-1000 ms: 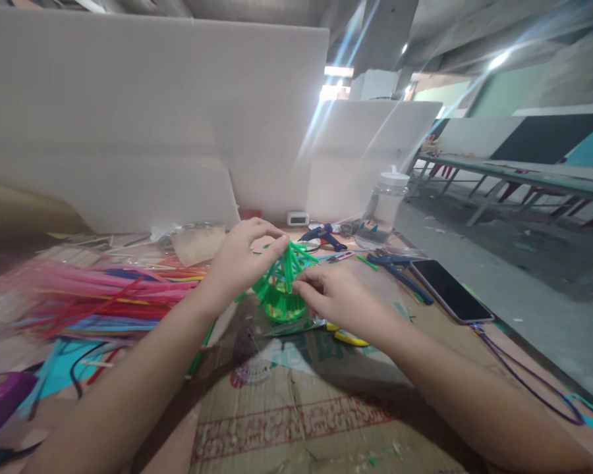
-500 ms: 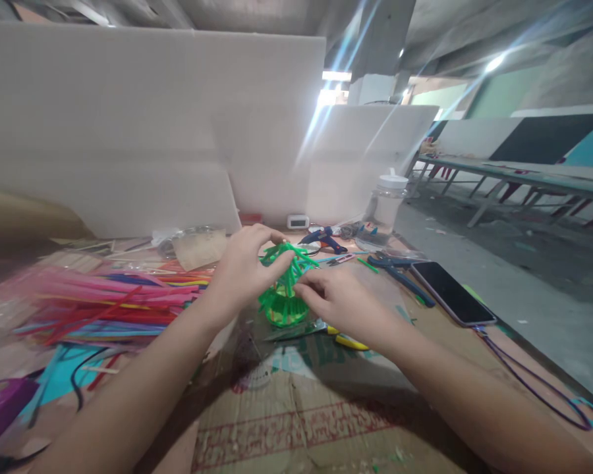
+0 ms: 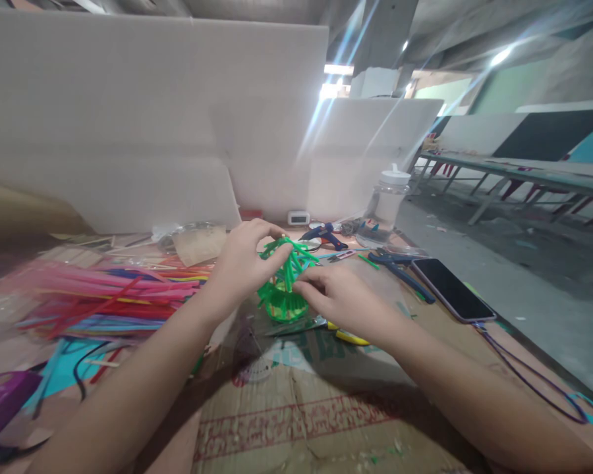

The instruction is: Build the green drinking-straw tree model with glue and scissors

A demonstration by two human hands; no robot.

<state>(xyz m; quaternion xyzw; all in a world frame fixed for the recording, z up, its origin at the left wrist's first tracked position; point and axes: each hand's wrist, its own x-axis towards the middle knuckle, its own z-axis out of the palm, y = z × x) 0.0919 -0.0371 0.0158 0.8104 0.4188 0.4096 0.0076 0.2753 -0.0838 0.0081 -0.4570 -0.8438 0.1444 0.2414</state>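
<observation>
A small green pipe-cleaner craft (image 3: 286,309) stands upright on the cardboard, its lower part round like a basket and its upper stems drawn together in a cone. My left hand (image 3: 247,260) is closed about its top, thumb and fingertips on the upper stems. From the right, my right hand (image 3: 338,293) pinches at the side of the craft, on a green stem partly hidden by the fingers. Just below the craft lie scissors with yellow handles (image 3: 348,338). A clear protractor (image 3: 254,362) is nearer to me.
Loose coloured pipe cleaners (image 3: 128,296) spread on the left. Behind the craft are a glue gun (image 3: 326,235) and a small clock (image 3: 298,218). Blue-handled pliers (image 3: 408,280), a phone (image 3: 452,289) and a water bottle (image 3: 388,201) stand or lie on the right. White boards (image 3: 153,118) rise behind.
The view has shifted slightly. Both hands stay at the craft with almost the same grip, and the upper green stems sit a little differently under my left thumb.
</observation>
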